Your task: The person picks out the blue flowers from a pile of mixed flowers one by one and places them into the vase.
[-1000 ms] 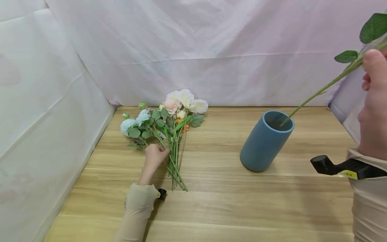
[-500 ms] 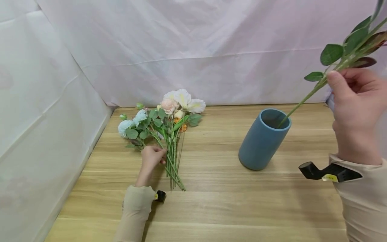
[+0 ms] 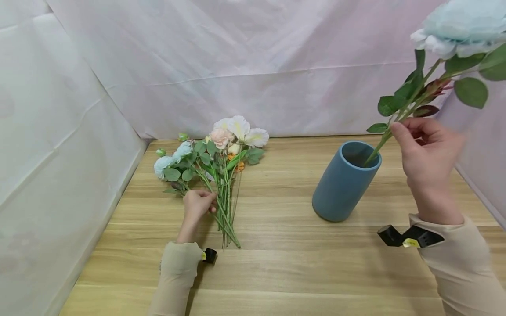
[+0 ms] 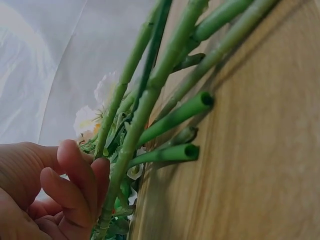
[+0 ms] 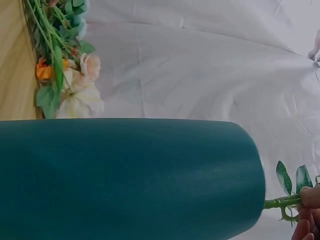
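head view: the right hand [image 3: 432, 162] pinches the pale blue flower [image 3: 464, 26] by its stem, bloom above the grip; the stem's lower end dips into the blue vase [image 3: 341, 188], just left of the fingers. the left hand [image 3: 199, 204] is at the bunch of flowers [image 3: 220, 173], blooms beyond its fingertips, on the wooden table [image 3: 276, 272].

left wrist view: thumb and fingers pinch one green stem [image 4: 116, 102], other stems beside the grip.

right wrist view: the fingers hold the flower's stem just outside the vase mouth.
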`<act>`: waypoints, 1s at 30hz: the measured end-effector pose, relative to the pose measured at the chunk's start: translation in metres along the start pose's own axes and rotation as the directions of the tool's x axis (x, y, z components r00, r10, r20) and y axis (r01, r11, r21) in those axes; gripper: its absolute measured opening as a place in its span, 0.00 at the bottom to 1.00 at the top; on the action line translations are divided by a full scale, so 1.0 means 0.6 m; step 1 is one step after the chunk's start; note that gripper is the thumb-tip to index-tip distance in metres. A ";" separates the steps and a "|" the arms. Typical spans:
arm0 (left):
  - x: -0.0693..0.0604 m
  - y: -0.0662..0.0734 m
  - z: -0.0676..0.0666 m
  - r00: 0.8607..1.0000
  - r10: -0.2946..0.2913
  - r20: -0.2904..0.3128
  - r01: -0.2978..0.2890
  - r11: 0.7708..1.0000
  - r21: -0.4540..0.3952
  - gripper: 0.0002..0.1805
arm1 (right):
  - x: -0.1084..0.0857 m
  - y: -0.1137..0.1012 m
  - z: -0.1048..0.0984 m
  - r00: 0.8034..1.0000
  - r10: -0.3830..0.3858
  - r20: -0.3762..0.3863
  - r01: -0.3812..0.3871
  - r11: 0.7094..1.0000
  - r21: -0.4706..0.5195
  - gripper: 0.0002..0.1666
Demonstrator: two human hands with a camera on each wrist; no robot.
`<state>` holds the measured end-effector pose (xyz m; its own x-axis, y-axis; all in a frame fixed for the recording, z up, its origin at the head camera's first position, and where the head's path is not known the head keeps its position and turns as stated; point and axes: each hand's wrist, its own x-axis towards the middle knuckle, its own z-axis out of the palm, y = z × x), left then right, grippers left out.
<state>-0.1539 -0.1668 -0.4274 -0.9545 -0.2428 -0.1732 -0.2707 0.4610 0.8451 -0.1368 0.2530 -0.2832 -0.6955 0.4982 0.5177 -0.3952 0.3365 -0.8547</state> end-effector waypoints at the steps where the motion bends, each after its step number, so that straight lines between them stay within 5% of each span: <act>1: 0.000 0.000 0.000 1.000 -0.002 0.000 0.002 1.000 0.000 0.11 | -0.003 0.002 0.000 1.000 0.004 0.008 -0.004 1.000 -0.018 0.03; 8: 0.000 0.004 -0.001 1.000 -0.020 0.003 0.020 1.000 0.006 0.11 | -0.023 0.019 0.002 0.998 -0.024 0.053 0.032 0.987 -0.158 0.01; 17: 0.000 0.004 -0.001 1.000 -0.012 -0.009 0.012 1.000 0.006 0.11 | -0.039 0.034 0.006 0.990 -0.077 0.118 0.098 0.978 -0.183 0.09; 30: 0.001 0.003 -0.001 1.000 -0.015 -0.016 0.015 1.000 -0.007 0.11 | -0.054 0.052 0.004 0.951 -0.257 0.172 0.290 0.934 -0.207 0.06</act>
<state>-0.1551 -0.1667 -0.4257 -0.9482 -0.2632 -0.1780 -0.2841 0.4516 0.8458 -0.1279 0.2452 -0.3266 -0.6635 0.2497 0.7053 -0.4465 0.6242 -0.6410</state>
